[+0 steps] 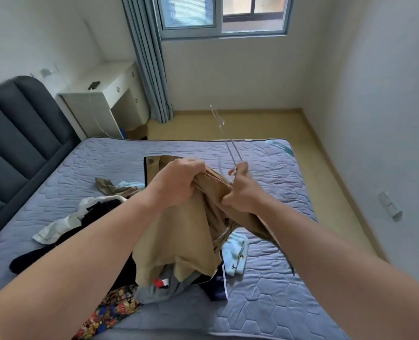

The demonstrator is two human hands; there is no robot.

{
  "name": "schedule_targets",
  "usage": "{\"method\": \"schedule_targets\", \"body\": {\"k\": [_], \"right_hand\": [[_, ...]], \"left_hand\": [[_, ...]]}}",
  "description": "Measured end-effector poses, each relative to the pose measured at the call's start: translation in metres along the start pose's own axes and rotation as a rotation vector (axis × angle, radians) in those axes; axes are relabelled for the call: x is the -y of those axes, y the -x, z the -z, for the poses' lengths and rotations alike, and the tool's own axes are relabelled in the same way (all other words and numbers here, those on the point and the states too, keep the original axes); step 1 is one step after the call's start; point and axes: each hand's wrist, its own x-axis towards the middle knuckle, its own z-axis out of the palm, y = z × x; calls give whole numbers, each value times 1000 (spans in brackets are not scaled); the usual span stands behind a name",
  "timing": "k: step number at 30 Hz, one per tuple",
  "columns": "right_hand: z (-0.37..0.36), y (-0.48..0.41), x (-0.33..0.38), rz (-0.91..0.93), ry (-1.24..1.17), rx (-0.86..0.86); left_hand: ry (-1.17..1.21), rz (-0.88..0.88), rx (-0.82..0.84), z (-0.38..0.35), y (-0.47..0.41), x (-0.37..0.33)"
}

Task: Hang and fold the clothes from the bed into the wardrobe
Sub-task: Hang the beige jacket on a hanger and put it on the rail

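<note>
- Nearest, at the front edge of the bed [265, 285]: flowered cloth [110, 312], grey garment [159, 293] and dark garment with a white stripe [219, 288], heaped together and overlapping.
- Above that heap, lifted off the bed: tan garment [179, 236], bunched at the top, lower end hanging onto the heap.
- Left hand [179, 182]: fingers [192, 165] curled tight round the bunched top of the tan garment.
- Right hand [240, 192]: just beside the left, heel pressed into the same bunch, thumb and forefinger pinching a thin hanger [233, 153]; hanger blurred, hook uppermost.
- Under the right forearm, flat on the bed: light blue garment [236, 253].
- Further left on the bed: black garment [98, 212] over a white garment [56, 229]; beyond them, a small pile of tan and blue cloth [120, 187].
- Far side: padded headboard [14, 133], white bench [100, 94] carrying a dark phone [94, 85], curtain [149, 57], window [223, 15].
</note>
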Motion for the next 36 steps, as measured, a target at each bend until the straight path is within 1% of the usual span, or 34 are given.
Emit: {"method": "schedule_targets", "body": {"k": [2,3,5,6,7,9,10,11,12,13,14,15,16,17,18,19,20,21,23,24,25,26,29,30,31,34,35,36], "right_hand": [[-15,-6,2,-43,21,126],[-22,-7,4,-45,3,130],[-34,-12,6,-18,-46,-13],[-36,-14,7,-13,-62,-96],[-35,-16,9,-18,-81,-157],[-30,-22,10,-18,-135,-229],[-26,-25,10,-7,-149,-248],[-22,-28,11,11,-145,-256],[-19,-30,12,32,-134,-252],[-17,-31,12,45,-129,-247],[-15,-32,13,53,-134,-248],[-12,-33,13,53,-140,-258],[-10,-34,13,48,-140,-272],[-7,-35,12,40,-133,-287],[-4,-35,11,38,-121,-305],[-1,-36,10,39,-106,-322],[3,-35,9,40,-90,-336],[6,-35,7,34,-77,-347],[15,-33,3,15,-69,-364],[19,-33,0,4,-70,-374],[24,-32,-2,-8,-69,-388],[28,-31,-5,-18,-66,-407],[39,-30,-10,-42,-57,-459],[42,-29,-11,-47,-57,-469],[46,-27,-12,-51,-59,-477],[56,-21,-19,-66,-75,-504],[61,-19,-23,-79,-84,-516],[66,-17,-27,-99,-94,-530]], "left_hand": [[24,24,-66,3,2,-4],[31,48,-84,4,2,-6],[71,99,-84,4,4,-8],[127,151,-44,4,6,-6],[228,239,25,4,8,-2],[546,506,180,4,17,12],[698,631,203,2,22,21],[781,732,162,-5,28,30],[781,815,76,-13,35,38],[708,890,-10,-22,42,46],[605,961,-44,-32,51,54],[558,1031,15,-44,60,61],[603,1082,144,-55,70,63],[684,1098,319,-66,79,61],[745,1071,479,-74,85,57],[774,1038,576,-82,89,52],[800,1028,586,-90,91,47],[839,1056,519,-99,90,43],[969,1259,307,-115,84,35],[1067,1362,226,-122,80,30],[1157,1424,176,-126,76,25],[1214,1435,174,-129,72,20],[1283,1321,279,-135,56,-3],[1284,1290,283,-135,50,-10],[1275,1272,236,-136,43,-16],[1320,1267,-44,-131,19,-16],[1275,1224,-91,-124,10,-13],[1181,1168,-112,-115,-1,-11]]}}
